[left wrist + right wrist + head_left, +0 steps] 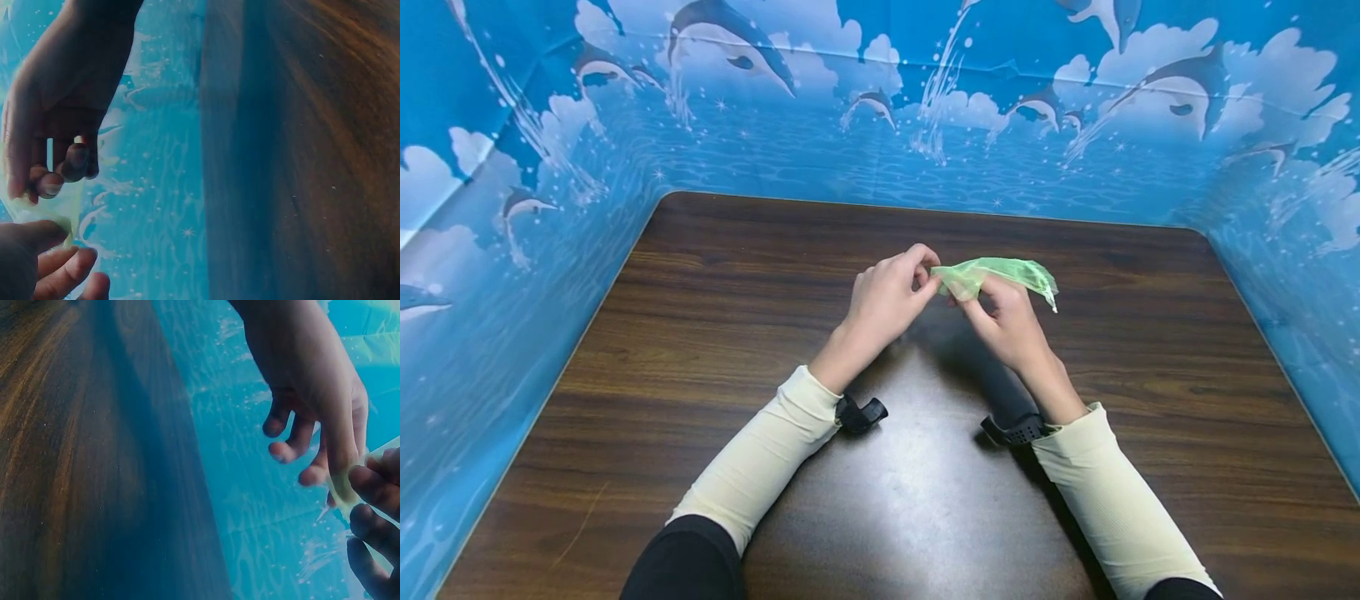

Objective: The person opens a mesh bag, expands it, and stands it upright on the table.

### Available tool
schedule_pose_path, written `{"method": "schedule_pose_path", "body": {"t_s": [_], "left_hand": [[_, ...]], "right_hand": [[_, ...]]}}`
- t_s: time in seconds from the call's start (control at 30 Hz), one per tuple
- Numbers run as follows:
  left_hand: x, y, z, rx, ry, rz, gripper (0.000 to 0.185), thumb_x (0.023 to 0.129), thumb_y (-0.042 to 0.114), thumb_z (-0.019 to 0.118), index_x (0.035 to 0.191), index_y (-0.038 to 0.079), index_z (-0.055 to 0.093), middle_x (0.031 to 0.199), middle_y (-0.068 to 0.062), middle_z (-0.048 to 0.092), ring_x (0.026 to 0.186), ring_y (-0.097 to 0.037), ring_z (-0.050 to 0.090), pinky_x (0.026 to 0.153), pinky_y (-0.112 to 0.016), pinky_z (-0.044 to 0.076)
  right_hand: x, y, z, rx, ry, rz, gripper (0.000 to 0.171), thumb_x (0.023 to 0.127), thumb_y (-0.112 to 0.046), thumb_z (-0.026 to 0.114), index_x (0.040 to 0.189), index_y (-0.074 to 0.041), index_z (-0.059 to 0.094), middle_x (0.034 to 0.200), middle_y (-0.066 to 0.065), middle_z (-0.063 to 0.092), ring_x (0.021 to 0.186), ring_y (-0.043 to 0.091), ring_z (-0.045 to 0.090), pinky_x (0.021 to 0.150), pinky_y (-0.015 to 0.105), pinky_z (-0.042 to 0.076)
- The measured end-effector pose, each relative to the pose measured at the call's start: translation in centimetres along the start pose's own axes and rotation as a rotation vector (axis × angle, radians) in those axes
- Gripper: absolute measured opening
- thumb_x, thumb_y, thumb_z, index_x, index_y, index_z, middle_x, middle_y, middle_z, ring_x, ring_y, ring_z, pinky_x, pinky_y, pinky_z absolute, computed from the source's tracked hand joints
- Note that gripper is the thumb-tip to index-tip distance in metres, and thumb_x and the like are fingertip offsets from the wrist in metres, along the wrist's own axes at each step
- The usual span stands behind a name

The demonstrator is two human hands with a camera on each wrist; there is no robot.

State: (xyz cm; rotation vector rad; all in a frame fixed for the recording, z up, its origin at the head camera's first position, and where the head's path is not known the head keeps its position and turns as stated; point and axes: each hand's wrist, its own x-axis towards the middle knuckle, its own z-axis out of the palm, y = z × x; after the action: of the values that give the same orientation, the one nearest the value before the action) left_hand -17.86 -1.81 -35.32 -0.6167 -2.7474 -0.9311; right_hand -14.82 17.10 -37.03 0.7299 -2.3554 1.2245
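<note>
A small sheer green organza bag (1018, 273) is held off the table between both hands in the head view. My left hand (886, 293) pinches its left end with thumb and fingertips. Close beside it, my right hand (1006, 323) grips the bag nearer its middle; the loose end trails right and droops to a whitish tip. In the left wrist view, the left hand (28, 259) is at the lower left, with the pale bag (37, 209) stretched towards the right hand (72, 87). The right wrist view shows only part of the bag (347, 506), mostly hidden by fingers.
The dark wood-grain table (700, 333) lies beneath the hands. A blue curtain (820, 150) printed with dolphins and clouds surrounds its back and sides. Each wrist wears a black strap mount (859, 414), beside cream sleeves (760, 462).
</note>
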Motion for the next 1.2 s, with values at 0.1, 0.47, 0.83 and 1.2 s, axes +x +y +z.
{"method": "schedule_pose_path", "body": {"t_s": [0.1,0.47,0.83,1.2], "left_hand": [[0.0,-0.2,0.3,0.002,-0.021,0.011,0.018,0.103,0.025,0.065,0.119,0.021,0.071,0.085,0.006,0.071,0.06,-0.013,0.055,0.054,-0.029,0.038],[-0.1,-0.6,0.3,0.099,0.255,0.006,0.002,0.096,0.015,0.065,0.096,0.014,0.065,0.075,0.003,0.069,0.055,-0.016,0.053,0.051,-0.035,0.041],[-0.7,0.5,0.6,0.335,0.497,0.202,0.013,0.093,0.01,0.066,0.081,0.011,0.059,0.061,0.001,0.052,0.046,-0.013,0.041,0.039,-0.03,0.034],[-0.6,0.3,0.3,0.282,0.413,0.027,0.019,0.096,0.025,0.068,0.087,0.011,0.059,0.06,-0.001,0.058,0.045,-0.019,0.052,0.043,-0.036,0.039]], "right_hand": [[0.0,-0.1,0.2,-0.009,-0.014,-0.008,0.012,0.1,0.002,0.063,0.106,0.002,0.073,0.089,0.013,0.075,0.088,0.025,0.07,0.087,0.027,0.053],[0.1,-0.4,0.7,-0.045,0.11,0.074,0.019,0.103,-0.009,0.061,0.089,-0.001,0.072,0.077,0.011,0.073,0.074,0.021,0.067,0.071,0.021,0.048],[0.4,-0.4,0.3,-0.048,0.225,0.384,0.028,0.106,-0.028,0.058,0.123,-0.006,0.061,0.094,0.012,0.071,0.074,0.015,0.058,0.061,0.021,0.042],[0.1,-0.3,0.6,-0.175,0.239,0.413,0.032,0.106,-0.028,0.046,0.093,-0.012,0.07,0.08,0.01,0.072,0.064,0.02,0.056,0.059,0.036,0.039]]}}
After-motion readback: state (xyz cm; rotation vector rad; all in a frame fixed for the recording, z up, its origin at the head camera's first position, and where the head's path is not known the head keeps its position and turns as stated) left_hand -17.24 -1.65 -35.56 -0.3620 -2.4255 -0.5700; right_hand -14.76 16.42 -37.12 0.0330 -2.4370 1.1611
